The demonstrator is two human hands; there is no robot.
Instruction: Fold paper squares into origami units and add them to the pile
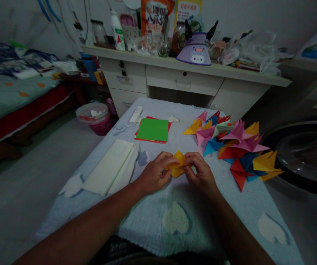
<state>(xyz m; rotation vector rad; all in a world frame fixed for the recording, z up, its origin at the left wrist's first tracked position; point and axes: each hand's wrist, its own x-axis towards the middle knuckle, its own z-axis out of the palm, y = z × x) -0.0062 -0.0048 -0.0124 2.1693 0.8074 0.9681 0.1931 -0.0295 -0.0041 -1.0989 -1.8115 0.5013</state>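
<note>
A small piece of folded yellow origami paper [178,170] is held between my two hands, over the middle of the cloth-covered table. My left hand [155,173] pinches its left side between thumb and fingers. On the other side, my right hand [201,172] grips the right edge the same way. Beyond my hands lies a stack of square paper [152,129], green on top with red edges showing beneath. To the right sits a pile of folded paper cranes [238,141] in pink, yellow, red, blue and pale green.
Left of my hands lies a folded white cloth or paper [110,165]. A small white box [135,115] rests near the far left table edge. Behind stands a cluttered desk [164,60]; a pink bin [99,123] is on the floor, and a washing machine [307,147] stands at right.
</note>
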